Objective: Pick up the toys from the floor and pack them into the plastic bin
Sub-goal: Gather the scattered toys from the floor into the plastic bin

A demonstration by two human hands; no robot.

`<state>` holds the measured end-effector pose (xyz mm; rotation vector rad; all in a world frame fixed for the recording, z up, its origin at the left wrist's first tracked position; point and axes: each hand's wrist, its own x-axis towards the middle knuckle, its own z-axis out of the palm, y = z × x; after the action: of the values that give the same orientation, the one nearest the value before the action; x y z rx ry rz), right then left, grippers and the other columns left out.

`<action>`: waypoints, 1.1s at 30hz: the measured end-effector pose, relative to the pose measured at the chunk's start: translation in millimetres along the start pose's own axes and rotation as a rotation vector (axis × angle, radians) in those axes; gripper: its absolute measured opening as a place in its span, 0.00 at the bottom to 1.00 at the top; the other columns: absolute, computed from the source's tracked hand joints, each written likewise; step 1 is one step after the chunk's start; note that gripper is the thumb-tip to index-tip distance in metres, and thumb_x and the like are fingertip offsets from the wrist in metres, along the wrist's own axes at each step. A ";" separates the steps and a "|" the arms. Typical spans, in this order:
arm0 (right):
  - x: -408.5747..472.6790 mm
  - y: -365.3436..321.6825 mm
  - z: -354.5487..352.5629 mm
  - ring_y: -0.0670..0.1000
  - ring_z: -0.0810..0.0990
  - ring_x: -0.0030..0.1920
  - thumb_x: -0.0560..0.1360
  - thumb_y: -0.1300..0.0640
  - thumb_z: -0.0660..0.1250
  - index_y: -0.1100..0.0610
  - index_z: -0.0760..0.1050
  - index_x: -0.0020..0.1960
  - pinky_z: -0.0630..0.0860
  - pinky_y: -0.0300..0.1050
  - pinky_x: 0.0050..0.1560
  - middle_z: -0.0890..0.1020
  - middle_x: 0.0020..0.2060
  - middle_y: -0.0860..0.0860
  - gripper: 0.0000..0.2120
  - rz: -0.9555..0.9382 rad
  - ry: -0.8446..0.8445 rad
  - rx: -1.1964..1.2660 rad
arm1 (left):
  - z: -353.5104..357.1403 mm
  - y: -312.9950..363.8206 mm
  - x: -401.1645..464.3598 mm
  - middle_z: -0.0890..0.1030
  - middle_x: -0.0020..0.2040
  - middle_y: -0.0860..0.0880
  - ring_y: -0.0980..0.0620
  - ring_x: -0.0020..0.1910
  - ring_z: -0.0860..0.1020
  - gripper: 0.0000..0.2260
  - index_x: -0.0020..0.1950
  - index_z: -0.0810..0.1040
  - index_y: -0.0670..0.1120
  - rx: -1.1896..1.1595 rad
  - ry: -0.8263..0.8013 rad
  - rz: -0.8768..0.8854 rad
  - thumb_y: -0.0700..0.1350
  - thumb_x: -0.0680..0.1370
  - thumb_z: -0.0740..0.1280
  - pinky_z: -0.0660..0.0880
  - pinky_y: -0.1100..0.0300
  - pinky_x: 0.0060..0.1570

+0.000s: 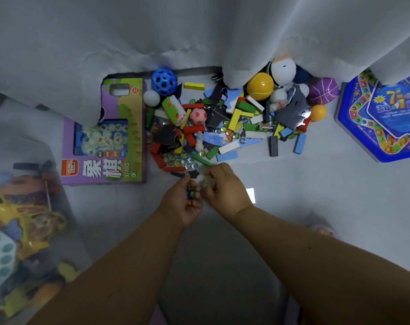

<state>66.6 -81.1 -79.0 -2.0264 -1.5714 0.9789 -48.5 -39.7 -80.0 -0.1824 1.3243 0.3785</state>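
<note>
A heap of toys (222, 127) lies on the pale floor below a white curtain: coloured wooden blocks, glass marbles (190, 160), balls and puzzle pieces. My left hand (184, 202) is cupped palm-up at the heap's near edge and holds several marbles. My right hand (225, 186) is beside it, its fingers curled over the marbles at the left hand's fingertips; whether it pinches one is blurred. The clear plastic bin (23, 231) stands at the far left, with a yellow toy vehicle and other toys inside.
A purple chess-game box (110, 160) lies left of the heap. A blue hexagonal game box (382, 118) lies at the right. A blue holed ball (164, 82), a yellow ball (260, 86) and a purple ball (323, 91) sit by the curtain (199, 31).
</note>
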 end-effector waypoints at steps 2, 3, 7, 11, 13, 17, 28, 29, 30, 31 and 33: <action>-4.0 4.2 7.8 0.60 0.76 0.52 0.73 0.60 0.67 0.58 0.71 0.65 0.74 0.47 0.50 0.70 0.59 0.59 0.21 0.030 -0.141 -0.094 | -9.7 -1.1 2.2 0.70 0.27 0.51 0.58 0.18 0.66 0.18 0.33 0.69 0.47 0.053 0.029 0.014 0.54 0.80 0.60 0.59 0.72 0.17; -4.4 4.4 11.9 0.60 0.75 0.53 0.74 0.59 0.66 0.57 0.70 0.66 0.74 0.48 0.52 0.69 0.59 0.59 0.21 0.031 -0.181 -0.137 | -13.6 -0.6 1.1 0.70 0.27 0.51 0.58 0.18 0.65 0.18 0.33 0.69 0.47 0.081 0.040 0.021 0.54 0.80 0.60 0.58 0.72 0.17; 6.5 -0.6 14.6 0.60 0.74 0.51 0.77 0.62 0.59 0.62 0.73 0.59 0.68 0.43 0.47 0.71 0.53 0.59 0.12 0.093 -0.228 -0.152 | -23.1 3.5 -0.6 0.71 0.29 0.51 0.58 0.19 0.66 0.17 0.36 0.72 0.46 0.149 0.065 0.033 0.54 0.81 0.58 0.60 0.71 0.18; 8.0 -18.4 2.5 0.49 0.74 0.45 0.74 0.64 0.66 0.62 0.77 0.53 0.63 0.34 0.41 0.78 0.49 0.57 0.08 -0.006 -0.147 0.051 | -20.8 7.0 -2.8 0.74 0.31 0.49 0.56 0.23 0.72 0.14 0.41 0.76 0.44 0.123 0.051 0.061 0.50 0.81 0.58 0.68 0.68 0.23; 5.5 -32.5 1.1 0.48 0.73 0.43 0.75 0.60 0.67 0.61 0.79 0.51 0.62 0.31 0.38 0.80 0.46 0.55 0.07 -0.112 -0.206 0.090 | -18.6 10.9 -6.6 0.78 0.32 0.48 0.56 0.24 0.75 0.11 0.49 0.76 0.42 -0.047 -0.038 0.010 0.48 0.81 0.59 0.71 0.68 0.23; 18.3 -39.6 3.6 0.55 0.77 0.49 0.77 0.62 0.63 0.62 0.79 0.51 0.63 0.34 0.43 0.81 0.47 0.58 0.08 -0.054 -0.065 0.081 | -24.0 16.6 -3.9 0.78 0.29 0.53 0.59 0.22 0.74 0.12 0.43 0.76 0.48 -0.005 -0.115 -0.007 0.51 0.80 0.59 0.65 0.70 0.17; 50.5 -47.8 20.1 0.62 0.73 0.58 0.77 0.64 0.60 0.58 0.68 0.68 0.73 0.51 0.50 0.67 0.67 0.62 0.19 0.034 -0.201 -0.457 | -49.1 25.5 -5.3 0.74 0.28 0.50 0.57 0.22 0.73 0.17 0.36 0.72 0.46 0.071 -0.095 0.070 0.54 0.80 0.61 0.67 0.70 0.19; 51.4 -51.1 20.2 0.62 0.73 0.57 0.77 0.65 0.59 0.59 0.68 0.67 0.73 0.51 0.49 0.66 0.67 0.63 0.18 0.034 -0.213 -0.484 | -49.7 25.6 -4.4 0.74 0.27 0.50 0.57 0.22 0.73 0.17 0.36 0.73 0.46 0.081 -0.088 0.077 0.54 0.80 0.60 0.68 0.70 0.19; 52.3 -54.2 19.9 0.63 0.74 0.57 0.77 0.66 0.58 0.60 0.68 0.66 0.73 0.52 0.49 0.65 0.67 0.63 0.18 0.036 -0.231 -0.503 | -49.8 25.3 -4.1 0.75 0.27 0.50 0.57 0.22 0.74 0.17 0.37 0.73 0.46 0.089 -0.086 0.082 0.54 0.80 0.60 0.68 0.70 0.19; 53.0 -57.0 19.4 0.63 0.73 0.57 0.77 0.67 0.57 0.60 0.68 0.66 0.73 0.52 0.49 0.65 0.67 0.62 0.18 0.039 -0.248 -0.511 | -49.6 25.2 -4.2 0.75 0.27 0.50 0.57 0.22 0.74 0.17 0.36 0.73 0.46 0.096 -0.087 0.080 0.54 0.80 0.59 0.68 0.70 0.19; 54.3 -60.0 17.9 0.64 0.73 0.58 0.77 0.68 0.56 0.60 0.67 0.67 0.73 0.53 0.51 0.64 0.67 0.61 0.20 0.044 -0.276 -0.506 | -48.7 25.2 -4.2 0.75 0.26 0.50 0.57 0.22 0.74 0.17 0.36 0.73 0.46 0.107 -0.095 0.070 0.54 0.80 0.60 0.69 0.70 0.19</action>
<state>19.9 -13.8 -65.9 -2.3362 -2.1018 0.9831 -102.9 -33.8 -85.6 -0.0279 1.2555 0.3705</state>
